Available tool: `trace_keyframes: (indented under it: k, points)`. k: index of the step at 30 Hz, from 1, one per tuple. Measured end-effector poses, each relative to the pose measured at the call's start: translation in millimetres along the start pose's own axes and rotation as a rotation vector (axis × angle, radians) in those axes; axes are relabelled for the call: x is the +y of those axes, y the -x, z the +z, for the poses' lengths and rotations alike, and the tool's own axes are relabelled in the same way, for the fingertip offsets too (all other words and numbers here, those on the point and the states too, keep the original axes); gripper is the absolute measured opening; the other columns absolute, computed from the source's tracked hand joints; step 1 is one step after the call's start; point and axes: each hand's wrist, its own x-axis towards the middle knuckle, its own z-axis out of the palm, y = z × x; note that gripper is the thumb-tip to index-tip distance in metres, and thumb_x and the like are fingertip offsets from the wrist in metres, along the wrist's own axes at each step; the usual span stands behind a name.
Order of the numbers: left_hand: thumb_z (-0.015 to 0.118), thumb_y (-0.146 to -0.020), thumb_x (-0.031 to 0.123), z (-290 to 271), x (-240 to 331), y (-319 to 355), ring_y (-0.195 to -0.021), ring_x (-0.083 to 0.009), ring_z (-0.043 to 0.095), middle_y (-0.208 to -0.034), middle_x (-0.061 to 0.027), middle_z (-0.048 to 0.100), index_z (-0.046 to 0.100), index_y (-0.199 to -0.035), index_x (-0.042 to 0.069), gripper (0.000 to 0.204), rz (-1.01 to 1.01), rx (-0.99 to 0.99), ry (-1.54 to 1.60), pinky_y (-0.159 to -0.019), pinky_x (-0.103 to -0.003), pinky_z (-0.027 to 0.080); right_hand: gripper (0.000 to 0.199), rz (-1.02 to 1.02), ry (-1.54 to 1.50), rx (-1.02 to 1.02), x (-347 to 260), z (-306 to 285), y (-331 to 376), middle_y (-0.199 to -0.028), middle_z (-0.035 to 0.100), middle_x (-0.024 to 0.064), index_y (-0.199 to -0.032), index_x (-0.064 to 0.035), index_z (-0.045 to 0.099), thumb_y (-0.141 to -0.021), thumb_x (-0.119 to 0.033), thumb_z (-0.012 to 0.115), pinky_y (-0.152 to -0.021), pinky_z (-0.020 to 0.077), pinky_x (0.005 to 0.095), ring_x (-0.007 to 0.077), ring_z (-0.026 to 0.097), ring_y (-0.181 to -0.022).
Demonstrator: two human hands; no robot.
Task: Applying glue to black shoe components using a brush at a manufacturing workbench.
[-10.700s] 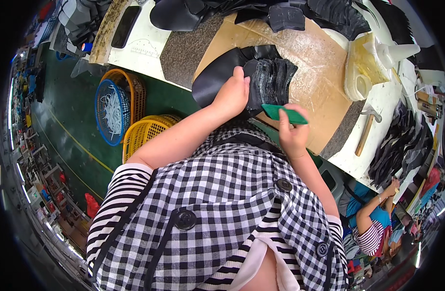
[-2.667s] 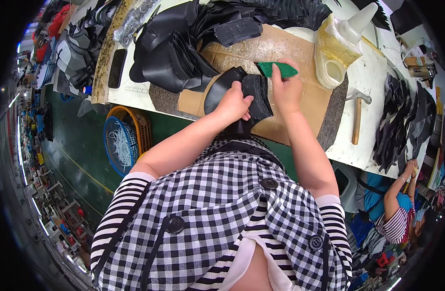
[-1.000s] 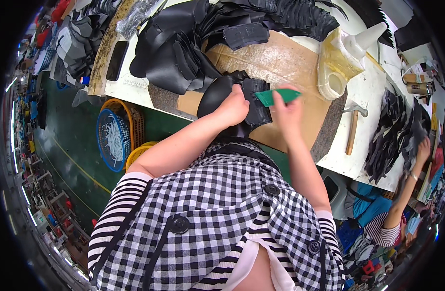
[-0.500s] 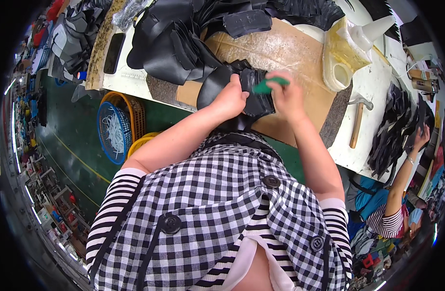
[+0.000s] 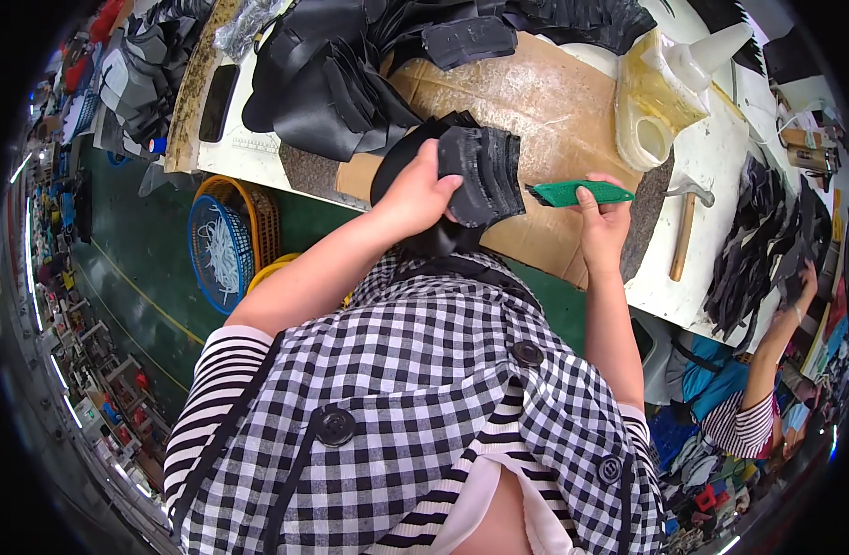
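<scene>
My left hand [image 5: 415,196] grips a fanned stack of black leather pieces [image 5: 483,176] at its left side, thumb on top. The stack's overlapping edges step toward the right, above the near edge of the worktable. To the right of it, my right hand [image 5: 603,222] pinches a green-handled brush [image 5: 586,193] between thumb and fingers. Dark bristles point left toward the stack, with a gap between them. Under both lies a brown cardboard sheet [image 5: 568,120], shiny and stained in places.
Black leather piles [image 5: 304,83] cover the back left. At right stand a glue-crusted yellowish container [image 5: 660,102] and a hammer [image 5: 686,227]. Black strips [image 5: 753,245] lie near a co-worker's arm [image 5: 780,333]. A phone [image 5: 218,102] rests left; baskets [image 5: 262,222] stand below.
My right hand has drawn the brush rightward, off the stack. My left hand has shifted slightly left and down, and the leather stack now shows more of its fanned edges.
</scene>
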Motion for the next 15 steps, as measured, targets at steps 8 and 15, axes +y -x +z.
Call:
trace_keyframes:
  k: [8, 15]
  points:
    - [0.056, -0.091, 0.019, 7, -4, -15, -0.062, -0.0202, 0.062, -0.090, -0.0172, 0.058, 0.038, -0.110, -0.006, 0.036, -0.103, 0.002, -0.167, -0.056, -0.030, 0.051, 0.028, -0.046, 0.004, 0.046, 12, 5, 1, -0.101, 0.057, 0.0064, -0.111, -0.0022, 0.051, -0.086, -0.004, 0.064, -0.071, 0.0556, 0.0290, 0.0146, 0.059, -0.089]
    - [0.073, -0.077, 0.030, -96, -26, -55, -0.095, -0.0318, 0.055, -0.104, -0.0206, 0.055, 0.050, -0.109, -0.008, 0.054, -0.030, 1.040, -0.242, -0.085, -0.037, 0.045, 0.027, -0.041, 0.017, 0.135, 2, -2, 5, -0.102, 0.057, 0.0080, -0.111, -0.0018, 0.051, -0.087, -0.003, 0.062, -0.071, 0.0570, 0.0305, 0.0166, 0.061, -0.090]
